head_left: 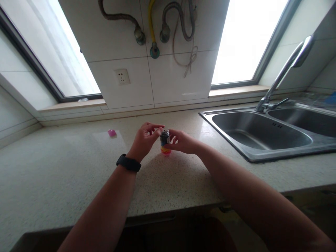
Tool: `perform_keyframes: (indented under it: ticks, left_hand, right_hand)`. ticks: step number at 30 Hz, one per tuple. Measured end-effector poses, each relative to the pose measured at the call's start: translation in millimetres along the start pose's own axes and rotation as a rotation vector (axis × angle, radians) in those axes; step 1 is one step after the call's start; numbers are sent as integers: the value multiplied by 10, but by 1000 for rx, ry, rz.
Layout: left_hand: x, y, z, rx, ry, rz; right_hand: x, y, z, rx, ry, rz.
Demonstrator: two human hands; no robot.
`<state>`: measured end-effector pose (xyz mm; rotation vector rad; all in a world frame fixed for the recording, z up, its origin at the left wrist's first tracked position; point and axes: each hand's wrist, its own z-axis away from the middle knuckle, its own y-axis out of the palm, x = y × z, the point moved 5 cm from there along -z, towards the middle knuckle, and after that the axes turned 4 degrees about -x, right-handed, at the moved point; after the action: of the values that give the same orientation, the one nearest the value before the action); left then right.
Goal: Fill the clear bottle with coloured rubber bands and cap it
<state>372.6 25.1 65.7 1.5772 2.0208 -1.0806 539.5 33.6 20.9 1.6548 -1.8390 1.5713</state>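
Note:
A small bottle (165, 137) stands upright on the pale speckled countertop (168, 185). It has a dark label, a threaded-looking neck, and yellow and pink colouring at its base. My right hand (181, 141) grips the bottle from the right, thumb in front and fingers behind. At its top left is my left hand (147, 138), wearing a black wristband (128, 163). The left thumb and index finger come together at the bottle's mouth; whatever they pinch, if anything, is too small to make out.
A small pink piece (112, 133) lies on the counter to the left. On the right is a steel double sink (252, 157) with a tall faucet (283, 70). Behind, the tiled wall carries a socket (122, 76) and hanging hoses (152, 21) between two windows.

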Motion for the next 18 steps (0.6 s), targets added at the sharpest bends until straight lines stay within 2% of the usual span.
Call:
perform_keyframes:
  ticks: [3, 5, 8, 12, 15, 18]
  left_hand:
    - [23, 8, 16, 28, -8, 22]
    - [21, 13, 43, 57, 36, -9]
    - [0, 16, 89, 118, 130, -141]
    - [-74, -11, 87, 127, 220, -347]
    - [-160, 24, 45, 228, 266, -463]
    - [-243, 8, -13, 316, 250, -468]
  right_hand:
    - [-6, -2, 0, -3, -5, 0]
    - [-16, 0, 2, -12, -3, -1]
    - [-25, 21, 9, -28, 20, 8]
    - [14, 79, 12, -48, 32, 30]
    - [52, 116, 11, -64, 3, 1]
    - [10, 147, 28, -58, 36, -48]
